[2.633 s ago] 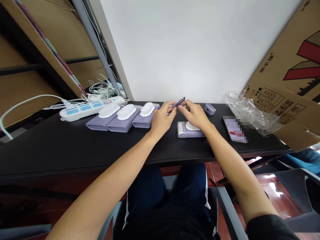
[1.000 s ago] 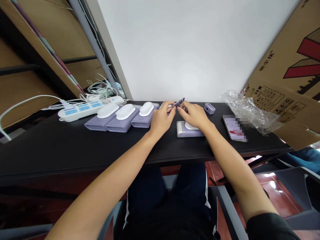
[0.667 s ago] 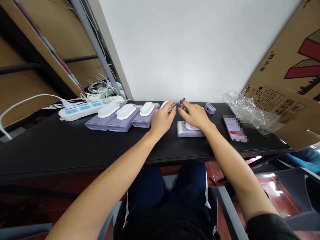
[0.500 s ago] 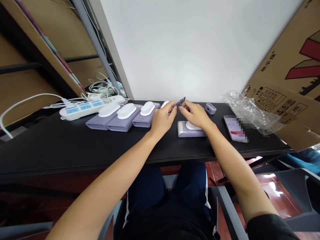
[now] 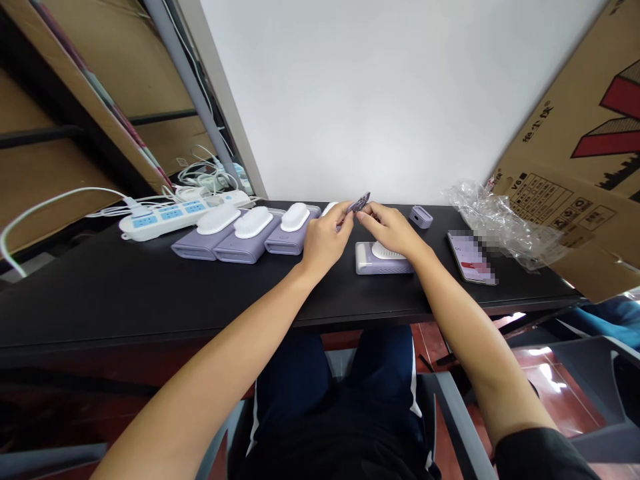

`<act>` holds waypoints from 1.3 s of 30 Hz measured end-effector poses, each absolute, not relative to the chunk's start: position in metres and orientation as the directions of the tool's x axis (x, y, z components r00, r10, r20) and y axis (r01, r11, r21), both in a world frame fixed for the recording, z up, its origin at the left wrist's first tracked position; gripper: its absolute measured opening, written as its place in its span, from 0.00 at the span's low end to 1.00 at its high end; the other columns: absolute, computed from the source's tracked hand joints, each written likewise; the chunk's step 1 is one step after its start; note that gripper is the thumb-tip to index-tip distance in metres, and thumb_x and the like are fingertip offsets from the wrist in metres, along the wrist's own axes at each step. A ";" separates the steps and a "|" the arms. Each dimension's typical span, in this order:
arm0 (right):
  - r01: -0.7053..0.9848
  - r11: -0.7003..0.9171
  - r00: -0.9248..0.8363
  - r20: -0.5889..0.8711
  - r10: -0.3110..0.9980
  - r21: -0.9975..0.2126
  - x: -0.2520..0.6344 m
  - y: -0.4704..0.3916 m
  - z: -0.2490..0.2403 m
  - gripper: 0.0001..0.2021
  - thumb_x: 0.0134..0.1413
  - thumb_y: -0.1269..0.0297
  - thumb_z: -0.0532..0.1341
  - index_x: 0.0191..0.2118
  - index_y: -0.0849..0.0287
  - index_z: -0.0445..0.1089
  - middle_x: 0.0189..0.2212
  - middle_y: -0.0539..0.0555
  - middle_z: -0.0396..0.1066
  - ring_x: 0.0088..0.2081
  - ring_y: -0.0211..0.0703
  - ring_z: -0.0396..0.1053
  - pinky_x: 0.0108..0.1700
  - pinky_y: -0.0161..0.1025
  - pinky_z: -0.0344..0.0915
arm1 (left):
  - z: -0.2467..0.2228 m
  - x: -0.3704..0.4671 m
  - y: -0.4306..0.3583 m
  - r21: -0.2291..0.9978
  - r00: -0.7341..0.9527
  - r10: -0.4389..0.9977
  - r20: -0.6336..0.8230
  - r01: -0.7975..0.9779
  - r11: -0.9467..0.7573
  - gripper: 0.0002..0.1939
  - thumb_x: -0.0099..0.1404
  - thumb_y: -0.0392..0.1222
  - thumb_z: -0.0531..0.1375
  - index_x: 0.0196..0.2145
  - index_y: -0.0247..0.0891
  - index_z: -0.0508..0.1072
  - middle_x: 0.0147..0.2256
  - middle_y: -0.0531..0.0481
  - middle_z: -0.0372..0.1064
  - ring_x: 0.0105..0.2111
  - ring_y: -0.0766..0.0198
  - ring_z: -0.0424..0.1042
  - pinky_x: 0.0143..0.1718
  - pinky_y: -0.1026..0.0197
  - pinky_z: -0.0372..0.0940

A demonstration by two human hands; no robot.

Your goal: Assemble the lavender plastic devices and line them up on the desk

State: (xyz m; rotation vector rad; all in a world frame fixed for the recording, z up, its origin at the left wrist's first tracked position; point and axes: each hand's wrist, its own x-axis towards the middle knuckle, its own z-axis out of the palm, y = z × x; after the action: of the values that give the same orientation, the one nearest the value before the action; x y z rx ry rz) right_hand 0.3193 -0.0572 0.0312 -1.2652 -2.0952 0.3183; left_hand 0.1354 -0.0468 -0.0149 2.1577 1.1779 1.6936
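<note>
My left hand (image 5: 326,235) pinches a small, flat, dark purple piece with a light pattern (image 5: 359,201), raised just above the black table. On its other side, my right hand (image 5: 393,229) has its fingers closed at the piece's lower edge. What exactly the piece is cannot be made out. Below my right hand lies a lilac device (image 5: 383,267) with a white oval part (image 5: 385,252) on top, partly covered by the hand. Left of my hands, several similar lilac devices (image 5: 241,248) stand in a row with white oval parts on them; one is mostly hidden behind my left hand.
A white power strip (image 5: 185,212) with tangled cables is at the back left. To the right are a small lilac block (image 5: 421,217), a phone (image 5: 470,257) and a crumpled clear plastic bag (image 5: 510,227). A large cardboard box (image 5: 575,193) leans at the right edge.
Both hands stay in nearly the same place. The small patterned piece between the fingers has shifted and turned slightly, showing a bit more of its face.
</note>
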 end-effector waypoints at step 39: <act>0.924 0.376 -0.360 0.513 0.779 0.077 0.303 -0.071 0.027 0.16 0.76 0.60 0.51 0.52 0.57 0.74 0.47 0.60 0.76 0.45 0.52 0.71 0.35 0.42 0.55 | -0.019 0.136 -0.034 0.819 0.244 0.805 0.541 0.062 -0.570 0.27 0.77 0.55 0.57 0.66 0.40 0.72 0.59 0.42 0.77 0.55 0.53 0.78 0.56 0.52 0.73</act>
State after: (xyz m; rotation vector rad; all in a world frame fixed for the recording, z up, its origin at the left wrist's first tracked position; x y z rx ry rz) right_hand 0.3030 -0.0709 0.0275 -1.4782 -2.2486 -0.5018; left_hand 0.1359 -0.0342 -0.0189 1.8350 0.7939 1.3820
